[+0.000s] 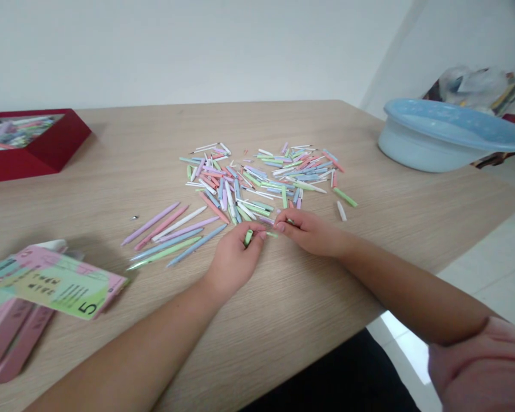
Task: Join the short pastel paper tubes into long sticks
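Observation:
My left hand (237, 254) is closed around a light green pen barrel (248, 237), its open end showing between thumb and finger. A thin light green piece (272, 234) sticks out past those fingertips toward my right hand (306, 230). The right fingers are pinched together, and what they hold is mostly hidden. Just beyond both hands lies a loose heap of pastel pen parts (257, 178), with barrels, caps and thin white refills. Left of my left hand, several whole-looking pens (175, 230) lie side by side in purple, pink, white, blue and green.
A red box (64, 143) of pen parts stands at the far left. Printed pastel packages (60, 280) and pink boxes (15, 335) lie at the near left. At the right edge sits a light blue basin (420, 143). One white piece (341, 211) lies apart from the heap.

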The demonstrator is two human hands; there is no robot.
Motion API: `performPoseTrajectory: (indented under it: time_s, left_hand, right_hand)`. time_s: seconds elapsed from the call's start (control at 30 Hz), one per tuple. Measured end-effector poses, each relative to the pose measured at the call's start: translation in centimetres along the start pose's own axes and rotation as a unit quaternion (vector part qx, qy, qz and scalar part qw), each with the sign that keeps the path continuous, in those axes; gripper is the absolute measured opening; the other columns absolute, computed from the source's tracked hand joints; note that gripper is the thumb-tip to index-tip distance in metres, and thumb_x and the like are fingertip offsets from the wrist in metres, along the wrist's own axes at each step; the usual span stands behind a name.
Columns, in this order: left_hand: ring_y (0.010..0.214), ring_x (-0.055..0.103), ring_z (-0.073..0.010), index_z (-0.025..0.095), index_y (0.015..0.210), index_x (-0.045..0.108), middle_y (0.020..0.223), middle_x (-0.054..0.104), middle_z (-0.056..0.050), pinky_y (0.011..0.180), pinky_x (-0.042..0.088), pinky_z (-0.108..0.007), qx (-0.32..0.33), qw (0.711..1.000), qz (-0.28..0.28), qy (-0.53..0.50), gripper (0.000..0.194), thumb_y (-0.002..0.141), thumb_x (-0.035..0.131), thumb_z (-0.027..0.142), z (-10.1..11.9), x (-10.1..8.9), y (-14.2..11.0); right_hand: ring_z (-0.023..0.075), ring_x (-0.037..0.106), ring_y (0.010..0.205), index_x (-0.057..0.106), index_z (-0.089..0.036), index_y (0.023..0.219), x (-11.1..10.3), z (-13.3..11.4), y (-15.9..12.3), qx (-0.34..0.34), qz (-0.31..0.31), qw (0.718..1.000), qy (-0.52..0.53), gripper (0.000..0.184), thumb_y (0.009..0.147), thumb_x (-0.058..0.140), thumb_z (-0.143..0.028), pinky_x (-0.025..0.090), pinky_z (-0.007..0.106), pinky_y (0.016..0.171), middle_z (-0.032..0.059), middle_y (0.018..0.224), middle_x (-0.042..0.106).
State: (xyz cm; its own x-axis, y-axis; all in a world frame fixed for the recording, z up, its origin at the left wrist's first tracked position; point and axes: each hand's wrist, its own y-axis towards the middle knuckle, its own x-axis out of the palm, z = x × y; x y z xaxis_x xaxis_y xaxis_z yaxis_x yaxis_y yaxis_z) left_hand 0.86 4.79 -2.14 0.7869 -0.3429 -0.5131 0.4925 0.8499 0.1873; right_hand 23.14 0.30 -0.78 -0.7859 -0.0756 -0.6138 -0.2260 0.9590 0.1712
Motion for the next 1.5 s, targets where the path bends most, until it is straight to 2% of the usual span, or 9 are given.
performPoseTrajectory:
  time_s: [0.1,0.27,0.47,0.57,0.73,0.97,1.13,1.33,1.5]
  left_hand:
    - [0.096,0.071,-0.0224,0.024,0.105,0.073,0.101,0.078,-0.002,0.09,0.053,-0.035,0.023,0.999,-0.013,0.043,0.017,0.1,0.059,0.031,-0.1,0.1,-0.2]
    - [0.094,0.07,-0.0229,0.023,0.101,0.073,0.1,0.077,-0.004,0.086,0.052,-0.036,0.059,0.991,-0.033,0.112,0.016,0.1,0.057,0.027,-0.2,-0.1,-0.3]
    - [0.106,0.069,-0.0269,0.021,0.119,0.073,0.111,0.075,-0.009,0.094,0.055,-0.04,0.082,0.979,-0.047,0.182,0.026,0.099,0.059,0.028,0.0,-0.2,-0.2]
    - [0.107,0.069,-0.0279,0.019,0.125,0.071,0.113,0.075,-0.01,0.096,0.055,-0.042,0.076,0.98,-0.037,0.182,0.031,0.097,0.061,0.028,-0.1,-0.1,-0.3]
    - [0.104,0.071,-0.0238,0.021,0.112,0.075,0.111,0.079,-0.006,0.096,0.055,-0.038,0.073,0.995,0.004,0.062,0.026,0.101,0.057,0.035,0.2,-0.6,-0.4]
    - [0.099,0.071,-0.022,0.022,0.101,0.078,0.104,0.079,-0.003,0.096,0.053,-0.035,0.065,0.988,-0.122,-0.065,0.027,0.099,0.062,0.043,0.8,-1.2,0.4]
    - [0.074,0.063,-0.0193,0.019,0.079,0.072,0.075,0.069,-0.004,0.071,0.049,-0.031,0.009,0.964,-0.192,-0.185,0.041,0.1,0.056,0.051,0.3,-1.5,0.7]
    - [0.054,0.039,-0.0126,0.019,0.089,0.073,0.062,0.054,0.001,0.053,0.031,-0.028,-0.029,0.942,-0.211,-0.258,0.044,0.091,0.067,0.063,0.2,-1.7,0.7]
    - [0.051,0.037,-0.0106,0.022,0.096,0.071,0.06,0.053,0.005,0.051,0.028,-0.026,-0.044,0.942,-0.201,-0.264,0.042,0.086,0.075,0.062,-0.6,-1.5,0.9]
  right_hand:
    - [0.0162,0.054,0.079,0.067,-0.02,0.094,-0.3,0.4,0.1,0.013,0.026,0.999,0.023,0.026,0.103,0.057,-0.042,0.042,0.03,0.075,-0.0002,0.083,0.062]
    - [0.0137,0.049,0.067,0.072,-0.019,0.097,-0.4,0.2,0.1,0.039,0.019,0.998,0.042,0.028,0.1,0.062,-0.045,0.037,0.027,0.064,-0.0025,0.074,0.057]
    - [0.0126,0.049,0.064,0.076,-0.02,0.1,-0.4,-0.2,0.0,0.024,0.006,0.999,-0.041,0.019,0.097,0.066,-0.037,0.034,0.027,0.062,-0.0018,0.074,0.064]
    - [0.0147,0.057,0.071,0.077,-0.022,0.102,-0.4,-0.3,-0.1,-0.01,-0.004,0.996,-0.088,0.017,0.098,0.067,-0.035,0.039,0.028,0.068,0.0007,0.082,0.07]
    - [0.0195,0.066,0.093,0.076,-0.022,0.106,-0.2,-0.7,-0.2,-0.07,-0.02,0.988,-0.135,0.016,0.101,0.064,-0.032,0.046,0.032,0.084,0.0047,0.099,0.075]
    - [0.0207,0.062,0.092,0.076,-0.021,0.106,0.6,-1.7,-0.5,-0.122,-0.013,0.973,-0.195,0.022,0.106,0.057,-0.033,0.044,0.034,0.085,0.0065,0.094,0.072]
    - [0.019,0.058,0.085,0.075,-0.024,0.098,0.8,-2.2,-0.7,-0.165,-0.004,0.972,-0.167,0.025,0.107,0.055,-0.036,0.042,0.032,0.078,0.0039,0.088,0.068]
    - [0.0163,0.061,0.084,0.075,-0.026,0.105,0.9,-2.4,-0.8,-0.178,0.033,0.98,-0.077,0.022,0.107,0.056,-0.036,0.044,0.03,0.081,0.0003,0.092,0.074]
    - [0.0177,0.064,0.09,0.074,-0.025,0.118,1.0,-2.3,-0.7,-0.17,0.023,0.984,-0.042,0.028,0.108,0.052,-0.039,0.046,0.032,0.085,0.003,0.097,0.074]
